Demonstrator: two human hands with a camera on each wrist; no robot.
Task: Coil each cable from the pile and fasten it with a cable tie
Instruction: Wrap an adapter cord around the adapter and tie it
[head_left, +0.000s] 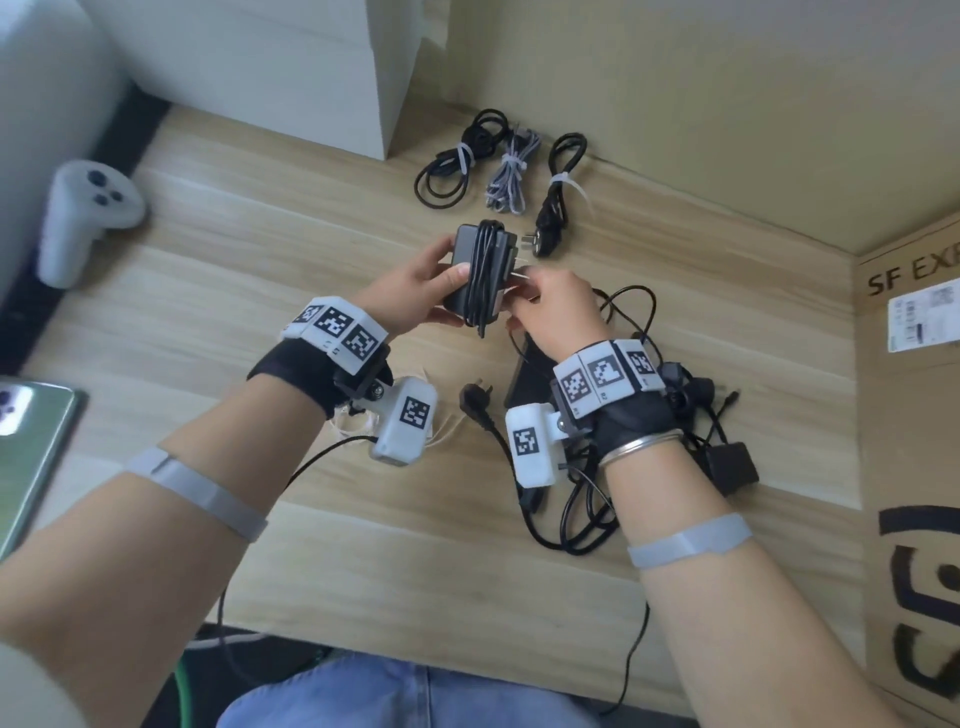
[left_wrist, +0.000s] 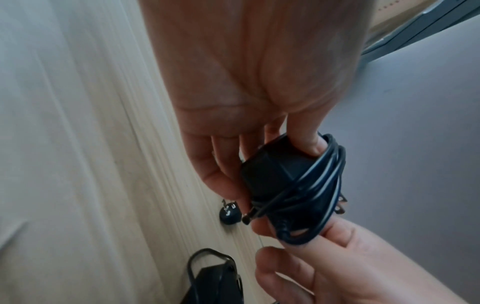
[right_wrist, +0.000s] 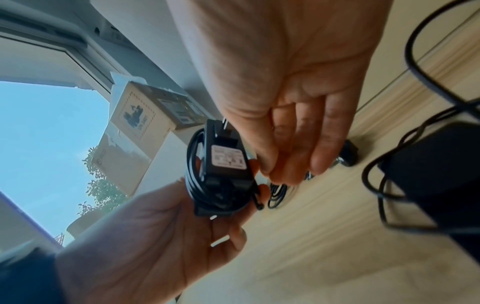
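Note:
My left hand (head_left: 426, 283) grips a black power adapter (head_left: 480, 270) above the table, thumb on its top face, with its thin black cable wound around the body. The wrist views show the same adapter (left_wrist: 280, 181) (right_wrist: 223, 168), with its label and plug prongs. My right hand (head_left: 550, 306) is against the adapter's right side, thumb and fingertips pinched on what looks like a thin white cable tie (head_left: 521, 281). Under my right wrist lies the pile of loose black cables (head_left: 587, 514) and adapters. Three tied coils lie at the back: black (head_left: 449, 166), grey braided (head_left: 511, 176) and black (head_left: 558, 197).
Loose white cable ties (head_left: 358, 423) lie under my left wrist. A white controller (head_left: 88, 213) and a phone (head_left: 31, 447) are at the left. A white box (head_left: 291, 67) stands at the back, a cardboard box (head_left: 909, 415) at the right.

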